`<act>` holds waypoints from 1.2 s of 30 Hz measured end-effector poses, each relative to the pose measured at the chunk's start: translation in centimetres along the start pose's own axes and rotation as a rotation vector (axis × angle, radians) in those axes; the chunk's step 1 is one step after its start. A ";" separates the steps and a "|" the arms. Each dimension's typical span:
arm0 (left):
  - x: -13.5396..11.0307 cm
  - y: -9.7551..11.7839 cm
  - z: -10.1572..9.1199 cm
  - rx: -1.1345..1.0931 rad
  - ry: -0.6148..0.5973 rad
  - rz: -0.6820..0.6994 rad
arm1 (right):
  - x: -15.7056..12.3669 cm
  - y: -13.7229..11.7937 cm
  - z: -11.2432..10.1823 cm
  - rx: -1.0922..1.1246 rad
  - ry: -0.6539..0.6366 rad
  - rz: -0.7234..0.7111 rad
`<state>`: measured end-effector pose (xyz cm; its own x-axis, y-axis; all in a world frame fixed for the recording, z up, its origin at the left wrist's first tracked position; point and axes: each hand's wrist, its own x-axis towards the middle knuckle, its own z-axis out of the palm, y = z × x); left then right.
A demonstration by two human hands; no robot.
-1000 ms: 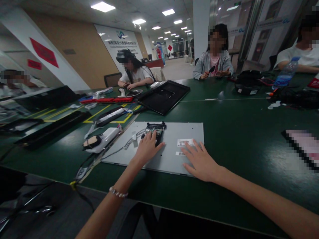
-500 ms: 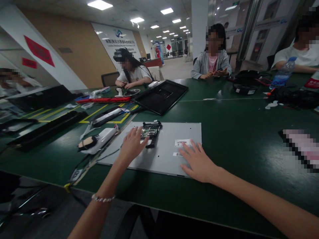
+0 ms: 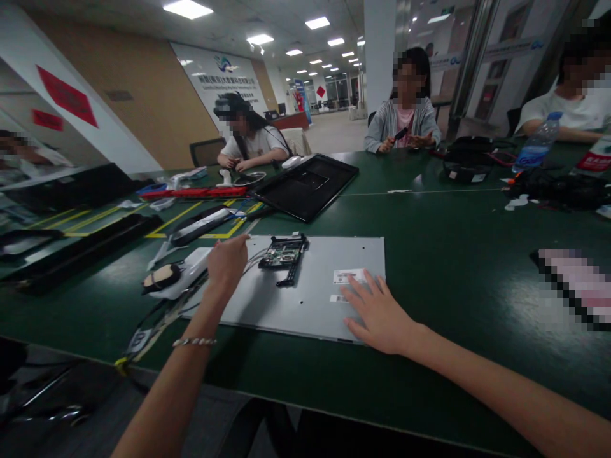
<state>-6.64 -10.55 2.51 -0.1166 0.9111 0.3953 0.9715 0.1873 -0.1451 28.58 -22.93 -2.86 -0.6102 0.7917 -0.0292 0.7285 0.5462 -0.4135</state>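
A flat grey metal panel (image 3: 324, 318), apparently the back of a display screen, lies on the table before me. On its upper part sits a green circuit board (image 3: 281, 254) in a black plastic bracket (image 3: 289, 275), with thin cables (image 3: 255, 257) running off to the left. My right hand (image 3: 377, 308) is spread flat over the panel's right side, beside a white label (image 3: 347, 277). Over the panel's left edge, my left hand (image 3: 228, 264) is raised with its fingers curled closed near the cables. Whatever it may hold is hidden.
Left of the panel are a white device with a tan pad (image 3: 165, 280) and a long black frame part (image 3: 86, 248). A black monitor cover (image 3: 305, 187) lies behind. A phone (image 3: 573, 283) and a water bottle (image 3: 537, 143) are at right. Several people sit around the green table (image 3: 443, 267).
My left hand has moved left off the circuit board, and its spread fingers have closed. My right hand stays on the panel. A person across the table has lifted a dark object.
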 end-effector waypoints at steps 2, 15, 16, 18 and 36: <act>1.6 2.0 0.0 -0.054 0.031 0.044 | 0.0 -0.1 -0.1 0.003 -0.012 0.006; 5.1 7.5 4.6 -0.098 -0.266 0.212 | 0.1 -0.1 -0.2 0.018 -0.026 0.019; 4.9 7.3 4.7 -0.110 -0.267 0.237 | 0.1 -0.1 -0.2 0.017 -0.028 0.017; 4.8 7.0 4.8 -0.134 -0.286 0.307 | 0.1 0.0 -0.2 0.014 -0.027 0.016; 2.8 7.9 0.3 -0.259 -0.210 0.420 | -0.2 0.1 -0.1 -0.022 0.004 -0.002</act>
<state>0.61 -6.39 2.20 0.2806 0.9469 0.1572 0.9593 -0.2822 -0.0127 28.86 -23.00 -2.77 -0.6101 0.7919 -0.0247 0.7340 0.5532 -0.3939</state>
